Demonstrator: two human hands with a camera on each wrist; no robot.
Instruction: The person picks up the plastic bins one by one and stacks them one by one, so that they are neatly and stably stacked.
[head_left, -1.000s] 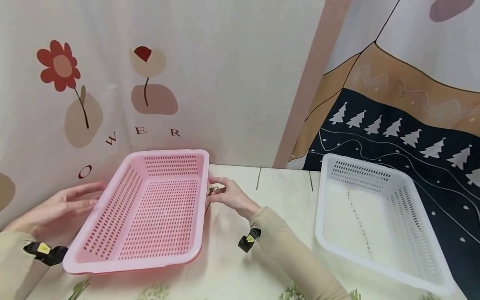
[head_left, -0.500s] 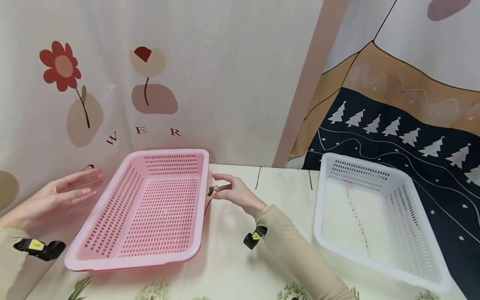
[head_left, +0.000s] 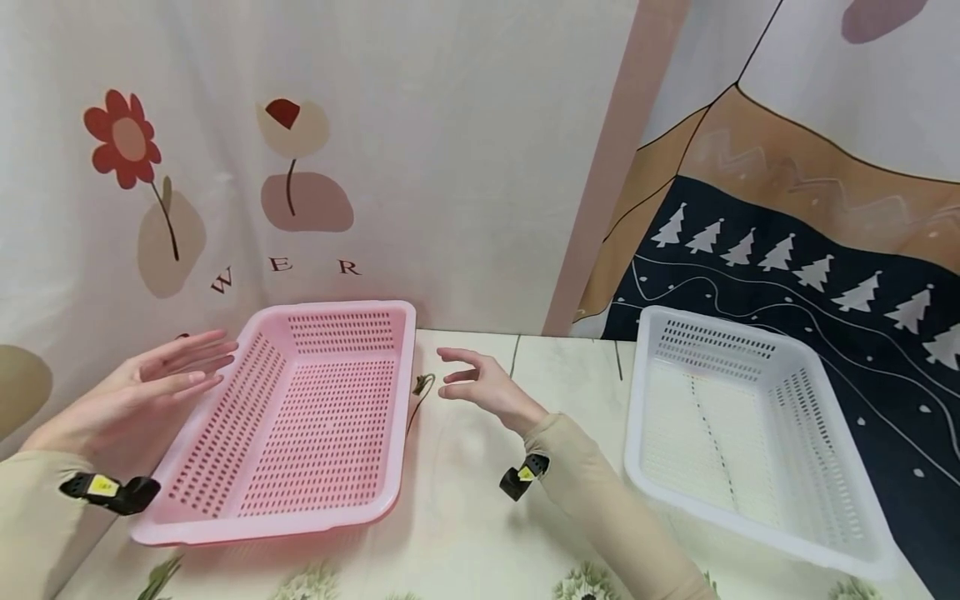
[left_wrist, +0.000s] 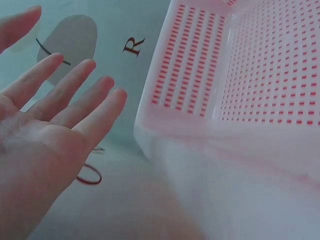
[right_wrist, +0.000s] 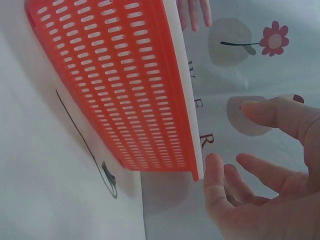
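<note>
our left hand (head_left: 142, 396) and right hand (head_left: 491, 390), both empty and loosely spread, flank the pink slotted basket (head_left: 322, 425) on the floral tablecloth (head_left: 465, 508). we seem to be placing it; adjusting it would need both hands at its sides. the printed backdrop (head_left: 450, 192) limits room behind; a white basket (head_left: 757, 442) sits well right.

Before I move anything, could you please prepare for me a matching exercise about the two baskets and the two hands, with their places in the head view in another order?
Column 1
1. pink basket
2. white basket
3. left hand
4. right hand

Column 2
A. in the gap between the pink basket and the white basket
B. below the printed trees, farthest right of the four
C. nearest the picture's left edge
D. with a hand towards each of its long sides

Right pairs: 1-D, 2-B, 3-C, 4-A
</note>
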